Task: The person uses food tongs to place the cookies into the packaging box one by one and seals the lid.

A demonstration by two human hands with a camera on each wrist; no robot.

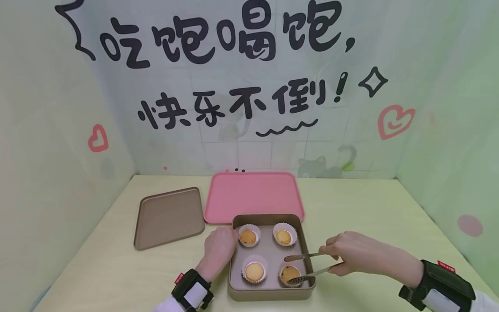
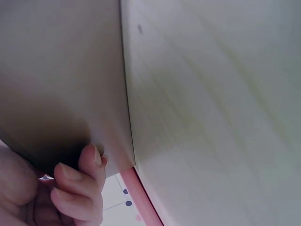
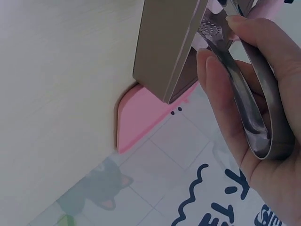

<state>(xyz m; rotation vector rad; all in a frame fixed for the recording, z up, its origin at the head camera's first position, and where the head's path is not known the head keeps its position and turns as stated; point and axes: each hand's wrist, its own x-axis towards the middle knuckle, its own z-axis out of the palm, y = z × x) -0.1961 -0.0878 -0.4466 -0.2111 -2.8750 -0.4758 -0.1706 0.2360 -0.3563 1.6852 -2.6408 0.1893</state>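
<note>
A bronze square baking pan [image 1: 269, 255] holds several small round cakes in white paper cups, one near each corner. My left hand [image 1: 219, 248] grips the pan's left side near its far corner. In the left wrist view its curled fingers [image 2: 77, 176] lie against the pan's outer wall. My right hand [image 1: 352, 252] holds metal food tongs [image 1: 302, 257] reaching over the pan's right rim. Their two perforated tips are spread, one over the near right cake [image 1: 290, 272], the other beyond it. The right wrist view shows the tongs [image 3: 249, 94] between thumb and fingers.
Behind the pan lies a pink tray [image 1: 253, 197], overlapped by the pan's far edge. A shallow brown baking tray [image 1: 169, 219] lies to the left on the pale wooden table [image 1: 358, 203]. A printed curtain [image 1: 249, 151] encloses the back and sides.
</note>
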